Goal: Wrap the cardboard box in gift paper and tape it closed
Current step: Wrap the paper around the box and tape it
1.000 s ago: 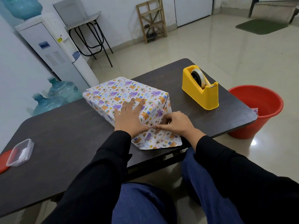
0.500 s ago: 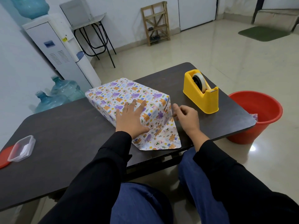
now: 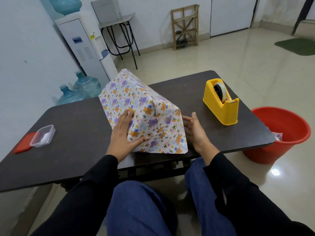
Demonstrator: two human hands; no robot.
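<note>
Wrapped box (image 3: 136, 106), tilted — left hand (image 3: 121, 133) flat against it, grip released; right hand (image 3: 196, 132) unclenched, just beside

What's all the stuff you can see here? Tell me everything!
wrapped box: one, white with purple and orange animals, middle of the table
tape dispenser: one, yellow, on the table right of the box
table: one, dark brown, before the person
container: one, clear, table's left end
lid: one, red, beside the container
bucket: one, red, floor right of the table
water bottles: three, blue, two on the floor, one atop the dispenser
water dispenser: one, white, left wall
side table: one, black legs, back wall
wooden rack: one, light brown, back wall
mat: one, green, floor far right
left hand: one, black sleeve, pressed flat on the box
right hand: one, black sleeve, open beside the box
</note>
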